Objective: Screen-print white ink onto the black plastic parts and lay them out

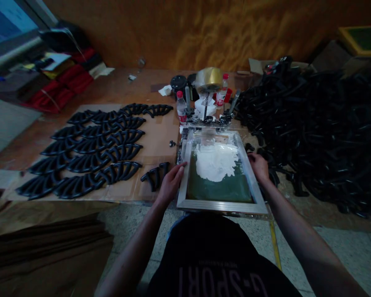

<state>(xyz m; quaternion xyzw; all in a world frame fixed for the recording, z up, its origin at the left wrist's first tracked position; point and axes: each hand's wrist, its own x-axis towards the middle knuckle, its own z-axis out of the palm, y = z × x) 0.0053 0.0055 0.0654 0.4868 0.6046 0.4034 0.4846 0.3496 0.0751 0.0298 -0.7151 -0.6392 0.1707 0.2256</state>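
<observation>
From where I stood, the wooden surface [123, 88] ran wide across the room, and a great heap of black parts [312, 123] filled its right side. To the left lay a cardboard sheet [160, 136] bearing ranks of curved black pieces [85, 163]. Between the two, at the near edge, sat the metal-edged screen frame [219, 205], its side rails running near to far; foreshortening kept me from telling which way was longer. A patch of white paste [214, 163] spread over the far half of its green mesh [219, 190].

The frame lay to the right of the left hand [172, 181] and to the left of the right hand [259, 167], so neither had a clear lead in nearness. The left hand's thumb lay along the left rail, its other fingers mostly hidden, so I couldn't tell how far it was spread or whether it gripped. The right hand was half curled at the right rail, on the heap's side; whether it held anything I couldn't tell. Smallest were the few loose black pieces [157, 177], just left of the left hand.
</observation>
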